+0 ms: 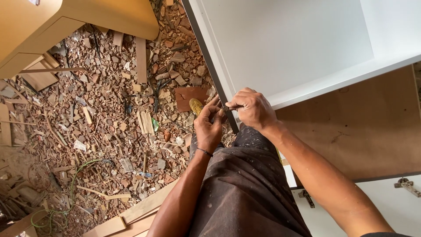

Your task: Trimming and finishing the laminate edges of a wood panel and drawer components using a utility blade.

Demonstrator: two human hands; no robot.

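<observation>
My left hand (208, 127) and my right hand (251, 108) meet at the dark front edge (215, 72) of a white cabinet panel (289, 44). Both pinch a small dark object (225, 108), too small to identify, held against that edge. A thin dark band circles my left wrist. My knee in speckled dark trousers (245, 184) is below the hands.
Wood chips, offcuts and shavings (109, 123) cover the floor at left. A tan wooden furniture piece (66, 22) stands at top left. A brown plywood panel (364, 127) lies right, with metal hinges (405, 184) on white board below. Planks (131, 217) lie at the bottom.
</observation>
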